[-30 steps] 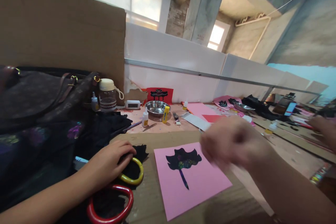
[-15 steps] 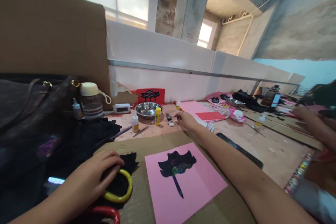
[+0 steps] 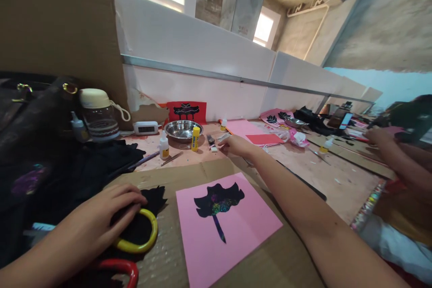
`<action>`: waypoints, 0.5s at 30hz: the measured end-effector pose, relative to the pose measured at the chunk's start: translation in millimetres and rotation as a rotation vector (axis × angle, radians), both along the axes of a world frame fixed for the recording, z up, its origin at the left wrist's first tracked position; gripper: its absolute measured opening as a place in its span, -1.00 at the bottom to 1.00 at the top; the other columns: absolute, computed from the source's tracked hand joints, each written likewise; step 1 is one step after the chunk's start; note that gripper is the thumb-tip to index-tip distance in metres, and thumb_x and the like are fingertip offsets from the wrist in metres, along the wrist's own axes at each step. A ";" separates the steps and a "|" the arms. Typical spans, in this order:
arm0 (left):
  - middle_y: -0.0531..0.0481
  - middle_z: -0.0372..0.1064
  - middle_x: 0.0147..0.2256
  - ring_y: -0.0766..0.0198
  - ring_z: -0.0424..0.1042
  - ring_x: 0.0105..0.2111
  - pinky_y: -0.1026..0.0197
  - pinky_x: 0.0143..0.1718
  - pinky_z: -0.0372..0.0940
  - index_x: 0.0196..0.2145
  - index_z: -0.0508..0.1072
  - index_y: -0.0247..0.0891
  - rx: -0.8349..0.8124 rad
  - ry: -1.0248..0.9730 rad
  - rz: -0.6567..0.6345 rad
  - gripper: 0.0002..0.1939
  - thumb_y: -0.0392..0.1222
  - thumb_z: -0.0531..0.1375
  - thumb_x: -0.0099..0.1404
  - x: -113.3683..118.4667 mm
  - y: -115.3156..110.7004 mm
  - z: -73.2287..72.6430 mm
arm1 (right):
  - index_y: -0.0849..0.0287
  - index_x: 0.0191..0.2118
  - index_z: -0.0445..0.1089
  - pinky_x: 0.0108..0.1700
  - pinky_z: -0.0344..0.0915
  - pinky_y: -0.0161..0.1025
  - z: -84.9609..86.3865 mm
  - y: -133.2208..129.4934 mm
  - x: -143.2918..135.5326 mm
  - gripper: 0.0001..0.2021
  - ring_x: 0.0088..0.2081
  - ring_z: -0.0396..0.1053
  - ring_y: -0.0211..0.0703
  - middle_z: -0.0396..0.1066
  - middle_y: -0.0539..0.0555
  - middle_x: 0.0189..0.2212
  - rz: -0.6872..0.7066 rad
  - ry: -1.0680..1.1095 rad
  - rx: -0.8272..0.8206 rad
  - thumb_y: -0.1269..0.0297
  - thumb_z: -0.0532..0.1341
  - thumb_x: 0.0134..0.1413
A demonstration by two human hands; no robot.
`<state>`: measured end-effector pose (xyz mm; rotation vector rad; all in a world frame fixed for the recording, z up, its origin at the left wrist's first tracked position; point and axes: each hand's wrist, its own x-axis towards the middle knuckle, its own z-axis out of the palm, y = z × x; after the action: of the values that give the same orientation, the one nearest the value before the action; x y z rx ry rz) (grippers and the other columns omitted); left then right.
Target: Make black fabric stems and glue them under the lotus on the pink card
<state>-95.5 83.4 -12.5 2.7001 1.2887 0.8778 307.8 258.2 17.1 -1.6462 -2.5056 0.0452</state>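
Stretched toward the back of the table, my right hand (image 3: 235, 146) has its fingers pinched together beside a small whitish packet (image 3: 223, 137); whether it grips the packet is unclear. A grey strip (image 3: 210, 139) and a white eraser (image 3: 213, 149) lie just left of it. My left hand (image 3: 116, 211) rests, fingers loosely extended, over black cut pieces (image 3: 155, 198) and next to scissors with yellow (image 3: 153, 234) and red (image 3: 130, 266) handles. Between my arms, a pink sheet (image 3: 229, 252) bears a black leaf-like shape (image 3: 211, 195) with glitter and a dark stem.
Cardboard (image 3: 158, 247) lies under the pink sheet. Behind it stand a glue stick (image 3: 195, 138), a glue bottle (image 3: 164, 146) and a metal bowl (image 3: 184, 130). A lidded jar (image 3: 99, 119) and dark bag (image 3: 40, 117) are left. Another person's arm (image 3: 393, 153) is at right.
The view has shifted, so the table things sit a little further left and higher. My right hand stays near the eraser, with a whitish packet now showing by its fingertips. The left hand keeps its place.
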 end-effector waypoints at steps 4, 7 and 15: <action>0.00 0.64 -0.25 0.16 0.63 -0.25 0.28 -0.20 0.52 -0.28 0.67 -0.06 0.000 -0.002 0.001 -0.68 -0.01 0.11 0.39 2.9 -1.5 2.9 | 0.17 0.15 0.40 0.02 0.49 0.04 2.7 0.2 2.1 -0.68 0.00 0.48 0.01 0.43 0.18 0.10 -0.058 0.056 0.005 0.18 0.25 0.38; 0.01 0.63 -0.26 0.17 0.63 -0.28 0.30 -0.23 0.52 -0.28 0.67 -0.03 0.006 -0.005 0.001 -0.71 -0.03 0.12 0.38 3.4 -0.7 2.2 | 0.18 0.15 0.39 0.03 0.48 0.06 -1.3 -0.4 -0.3 -0.67 0.01 0.48 0.02 0.43 0.18 0.11 -0.064 0.076 -0.010 0.18 0.26 0.37; 0.07 0.63 -0.25 0.20 0.63 -0.27 0.36 -0.21 0.48 -0.26 0.64 0.04 0.024 -0.039 -0.028 -0.77 -0.07 0.15 0.37 0.5 2.8 -1.7 | 0.19 0.11 0.42 -0.01 0.50 0.02 5.0 -5.7 -1.1 -0.71 -0.03 0.49 -0.01 0.45 0.16 0.07 0.076 0.078 -0.205 0.18 0.26 0.37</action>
<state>-95.0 86.2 -14.2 2.6979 1.2378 0.9448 306.7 252.5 22.1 -1.5838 -2.5762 0.3795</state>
